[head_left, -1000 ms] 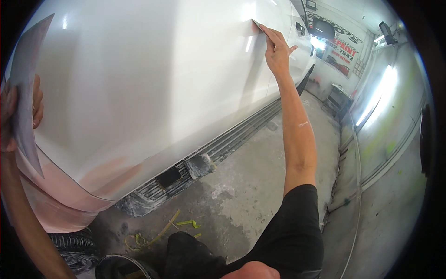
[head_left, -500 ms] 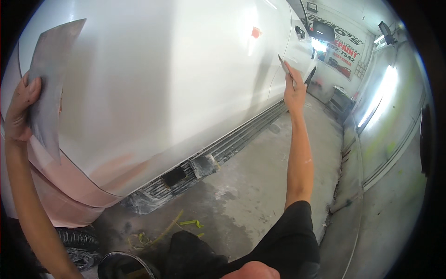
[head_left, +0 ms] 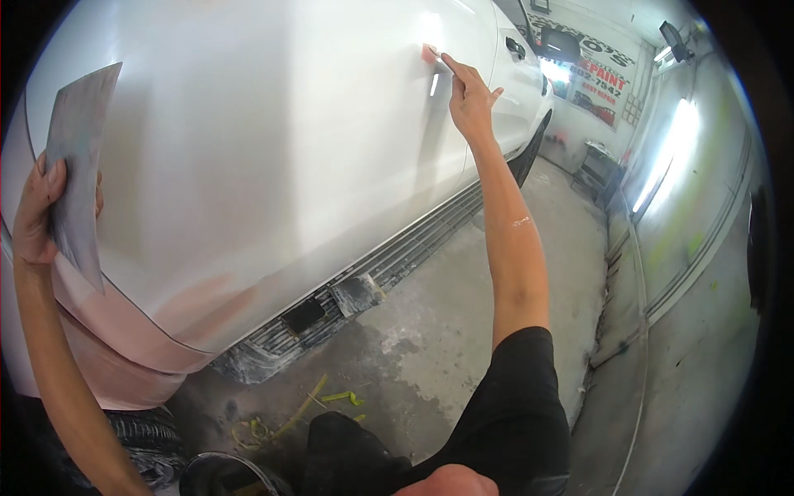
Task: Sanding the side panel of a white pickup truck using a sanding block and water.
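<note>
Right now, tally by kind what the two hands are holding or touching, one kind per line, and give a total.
Flat grey mixing board, held up in the left hand: 1
Thin spreader blade, held in the right hand: 1
Pink filler spot on the white car body, under the blade tip: 1
Total: 3

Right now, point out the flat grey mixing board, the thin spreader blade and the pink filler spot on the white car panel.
Flat grey mixing board (head_left: 78, 157), head view, middle of its face.
Thin spreader blade (head_left: 438, 56), head view, near its tip.
Pink filler spot (head_left: 428, 52), head view, its centre on the white car panel (head_left: 273, 149).
</note>
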{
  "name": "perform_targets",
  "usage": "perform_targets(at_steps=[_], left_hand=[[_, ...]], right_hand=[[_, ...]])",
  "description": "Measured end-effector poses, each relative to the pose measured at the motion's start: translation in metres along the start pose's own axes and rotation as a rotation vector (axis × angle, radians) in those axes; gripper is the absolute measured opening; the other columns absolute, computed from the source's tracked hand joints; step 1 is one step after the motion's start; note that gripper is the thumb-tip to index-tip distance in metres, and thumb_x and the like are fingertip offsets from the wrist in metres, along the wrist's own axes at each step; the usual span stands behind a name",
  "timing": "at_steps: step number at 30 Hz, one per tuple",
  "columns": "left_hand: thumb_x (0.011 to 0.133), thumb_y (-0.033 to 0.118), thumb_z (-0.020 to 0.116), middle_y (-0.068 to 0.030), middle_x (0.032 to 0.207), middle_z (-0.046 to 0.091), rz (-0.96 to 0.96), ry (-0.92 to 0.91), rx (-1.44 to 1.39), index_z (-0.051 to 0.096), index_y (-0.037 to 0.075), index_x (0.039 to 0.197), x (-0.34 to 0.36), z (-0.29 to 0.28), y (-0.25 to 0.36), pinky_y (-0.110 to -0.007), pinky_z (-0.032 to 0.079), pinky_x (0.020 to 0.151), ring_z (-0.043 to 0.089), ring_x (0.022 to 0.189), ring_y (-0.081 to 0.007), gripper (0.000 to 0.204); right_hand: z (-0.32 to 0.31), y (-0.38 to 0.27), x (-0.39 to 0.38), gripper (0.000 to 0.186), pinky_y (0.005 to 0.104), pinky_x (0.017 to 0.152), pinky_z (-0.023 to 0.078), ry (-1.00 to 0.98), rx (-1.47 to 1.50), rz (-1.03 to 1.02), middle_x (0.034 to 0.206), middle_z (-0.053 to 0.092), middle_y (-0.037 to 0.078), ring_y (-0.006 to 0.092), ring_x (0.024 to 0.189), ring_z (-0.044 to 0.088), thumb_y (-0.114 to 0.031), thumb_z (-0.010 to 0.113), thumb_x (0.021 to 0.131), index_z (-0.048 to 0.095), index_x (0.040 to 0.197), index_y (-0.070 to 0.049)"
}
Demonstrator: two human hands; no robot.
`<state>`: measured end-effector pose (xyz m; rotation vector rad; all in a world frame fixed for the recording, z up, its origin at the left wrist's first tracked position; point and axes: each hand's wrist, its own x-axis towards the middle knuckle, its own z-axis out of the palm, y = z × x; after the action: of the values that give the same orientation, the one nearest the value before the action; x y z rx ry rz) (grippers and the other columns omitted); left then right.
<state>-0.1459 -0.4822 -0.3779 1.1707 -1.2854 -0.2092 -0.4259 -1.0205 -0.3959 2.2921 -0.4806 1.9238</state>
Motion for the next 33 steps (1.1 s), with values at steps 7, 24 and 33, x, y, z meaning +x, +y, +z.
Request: perform_targets(at_steps=[7,24,33], left_hand=[[0.097,0.035,0.063,-0.0129,0.088,0.060,0.014,-0.031,-0.002,0.046,0.000,0.120,0.001,-0.002,-0.001,-0.028,0.049,0.056,0.061,0.065,-0.0190,0.046],[0.094,0.034,0.065,-0.0063,0.088,0.051,0.001,0.016,-0.023,0.049,-0.001,0.115,0.003,-0.001,-0.001,-0.027,0.044,0.052,0.048,0.064,-0.0119,0.044],[0.095,0.029,0.064,-0.0078,0.105,0.061,-0.054,0.275,0.075,0.050,0.000,0.127,-0.010,0.020,0.008,-0.028,0.053,0.075,0.062,0.090,-0.0150,0.045]], right_hand=[[0.012,0.005,0.011,0.042,0.0805,0.105,0.001,0.010,-0.009,0.020,0.119,0.065,-0.001,0.0247,0.119,0.058,-0.004,0.045,0.098,0.065,0.127,-0.028],[-0.004,0.003,-0.018,0.044,0.0806,0.102,-0.010,-0.185,-0.021,0.009,0.118,0.065,-0.002,0.0208,0.120,0.057,-0.003,0.048,0.095,0.067,0.125,-0.029],[-0.060,-0.083,-0.205,0.039,0.0339,0.098,0.045,-0.111,0.668,0.651,0.116,0.067,0.013,0.0198,0.109,0.061,-0.013,0.059,0.096,0.058,0.130,0.007]])
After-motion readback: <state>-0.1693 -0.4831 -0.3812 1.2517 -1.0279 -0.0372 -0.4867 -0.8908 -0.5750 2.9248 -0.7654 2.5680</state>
